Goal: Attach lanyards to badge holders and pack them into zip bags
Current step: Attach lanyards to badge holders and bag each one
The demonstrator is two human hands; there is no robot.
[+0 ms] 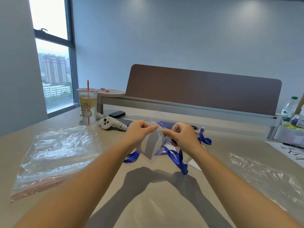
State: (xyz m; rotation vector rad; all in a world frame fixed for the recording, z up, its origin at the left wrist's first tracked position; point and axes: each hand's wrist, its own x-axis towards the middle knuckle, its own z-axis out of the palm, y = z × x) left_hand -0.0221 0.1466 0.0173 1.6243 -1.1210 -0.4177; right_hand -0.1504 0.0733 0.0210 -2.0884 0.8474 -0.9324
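A clear badge holder (150, 145) hangs above the middle of the table, pinched at its top edge by both hands. My left hand (139, 131) grips its upper left corner with thumb and forefinger. My right hand (181, 134) pinches the upper right part, its fingers curled. Blue lanyards (176, 157) lie tangled on the table under and behind the holder; one strand runs up toward my right hand. A stack of red-striped zip bags (54, 155) lies at the left. More clear bags (266, 176) lie at the right.
A drink cup with a red straw (88, 106), a white controller (112, 124) and a black phone (117, 114) stand behind the hands. A raised shelf with a brown divider (204, 89) spans the back. A water bottle (289, 109) and papers (289, 150) sit at the right.
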